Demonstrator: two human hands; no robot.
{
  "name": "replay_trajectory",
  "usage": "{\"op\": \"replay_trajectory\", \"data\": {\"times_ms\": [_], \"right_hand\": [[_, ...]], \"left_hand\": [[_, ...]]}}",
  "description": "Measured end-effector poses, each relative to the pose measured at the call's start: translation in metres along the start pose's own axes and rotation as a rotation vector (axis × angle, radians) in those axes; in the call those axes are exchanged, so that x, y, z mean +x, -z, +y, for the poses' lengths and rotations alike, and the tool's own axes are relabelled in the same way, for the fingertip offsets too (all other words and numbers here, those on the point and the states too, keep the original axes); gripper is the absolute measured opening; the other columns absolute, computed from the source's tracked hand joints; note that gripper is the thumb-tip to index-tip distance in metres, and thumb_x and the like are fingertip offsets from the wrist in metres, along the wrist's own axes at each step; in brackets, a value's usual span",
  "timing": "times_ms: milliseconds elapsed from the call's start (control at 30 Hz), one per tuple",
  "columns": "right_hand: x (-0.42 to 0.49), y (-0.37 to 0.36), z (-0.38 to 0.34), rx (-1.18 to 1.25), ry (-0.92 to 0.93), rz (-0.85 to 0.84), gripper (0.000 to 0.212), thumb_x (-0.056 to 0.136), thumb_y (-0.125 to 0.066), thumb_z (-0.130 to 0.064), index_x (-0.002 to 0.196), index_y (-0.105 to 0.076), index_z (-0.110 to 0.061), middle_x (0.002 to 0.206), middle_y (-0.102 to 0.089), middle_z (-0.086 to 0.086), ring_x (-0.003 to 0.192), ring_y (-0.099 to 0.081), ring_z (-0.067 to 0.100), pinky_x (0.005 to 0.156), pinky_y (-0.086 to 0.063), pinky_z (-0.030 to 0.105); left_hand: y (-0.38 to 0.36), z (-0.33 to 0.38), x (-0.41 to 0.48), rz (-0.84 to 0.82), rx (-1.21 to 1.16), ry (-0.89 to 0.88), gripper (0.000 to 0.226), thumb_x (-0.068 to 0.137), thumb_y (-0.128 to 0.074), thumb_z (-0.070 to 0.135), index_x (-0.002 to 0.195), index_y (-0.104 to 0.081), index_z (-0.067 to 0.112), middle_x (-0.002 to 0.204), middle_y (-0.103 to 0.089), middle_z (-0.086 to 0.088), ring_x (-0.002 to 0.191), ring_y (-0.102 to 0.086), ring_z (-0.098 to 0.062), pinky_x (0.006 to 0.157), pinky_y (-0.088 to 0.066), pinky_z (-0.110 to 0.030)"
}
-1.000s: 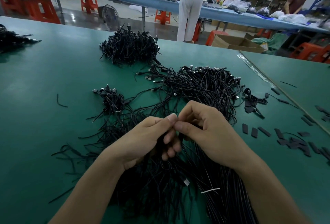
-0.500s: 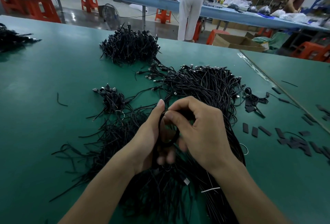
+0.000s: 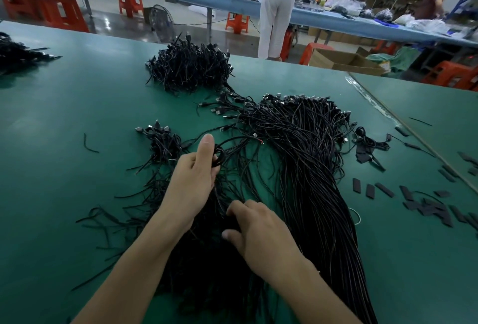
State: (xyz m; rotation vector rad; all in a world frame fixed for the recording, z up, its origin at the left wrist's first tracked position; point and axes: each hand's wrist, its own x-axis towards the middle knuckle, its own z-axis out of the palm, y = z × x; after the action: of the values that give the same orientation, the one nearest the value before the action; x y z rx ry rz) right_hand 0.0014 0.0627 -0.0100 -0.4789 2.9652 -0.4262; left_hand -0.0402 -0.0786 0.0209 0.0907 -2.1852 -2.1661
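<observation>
My left hand (image 3: 192, 184) holds a small coiled black cable (image 3: 219, 157) between thumb and fingers, raised a little above the green table (image 3: 64, 116). My right hand (image 3: 261, 235) is lower and nearer to me, its fingers curled down into the loose black cables (image 3: 219, 259) in front of me; what they grip is hidden. A big spread of long black cables (image 3: 305, 148) with metal plugs at the far end lies to the right of both hands.
A heap of coiled cables (image 3: 188, 67) sits at the far middle, a smaller bunch (image 3: 161, 142) left of my left hand, another pile (image 3: 18, 54) at far left. Flat black strips (image 3: 424, 202) lie scattered at right. A person (image 3: 278, 10) stands beyond the table.
My hands have parted. The left hand moved up and away with the coiled cable; the right hand let go of the coil and dropped down into the loose cables near me.
</observation>
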Motion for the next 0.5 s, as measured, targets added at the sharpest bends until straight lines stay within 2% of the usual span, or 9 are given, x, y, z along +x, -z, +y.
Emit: {"op": "replay_trajectory", "data": {"times_ms": [133, 500], "right_hand": [[0.0015, -0.0025, -0.0004, -0.021, 0.047, 0.133, 0.016, 0.100, -0.053, -0.034, 0.112, -0.055, -0.024, 0.105, -0.054, -0.003, 0.099, -0.049, 0.018, 0.090, -0.042, 0.031], [0.0011, -0.0053, -0.0033, -0.122, 0.089, 0.154, 0.017, 0.105, -0.044, -0.032, 0.111, -0.057, -0.022, 0.106, -0.054, -0.005, 0.100, -0.051, 0.016, 0.087, -0.037, 0.027]], "left_hand": [[0.0010, 0.0015, 0.0004, 0.012, -0.007, 0.007, 0.061, 0.102, -0.034, 0.055, 0.055, -0.034, 0.016, 0.043, -0.029, 0.006, 0.035, -0.024, -0.006, 0.035, -0.022, -0.014], [0.0009, -0.0014, 0.0021, 0.006, -0.024, 0.030, 0.059, 0.102, -0.034, 0.056, 0.058, -0.037, 0.016, 0.041, -0.035, 0.012, 0.033, -0.029, -0.003, 0.034, -0.023, -0.012]]}}
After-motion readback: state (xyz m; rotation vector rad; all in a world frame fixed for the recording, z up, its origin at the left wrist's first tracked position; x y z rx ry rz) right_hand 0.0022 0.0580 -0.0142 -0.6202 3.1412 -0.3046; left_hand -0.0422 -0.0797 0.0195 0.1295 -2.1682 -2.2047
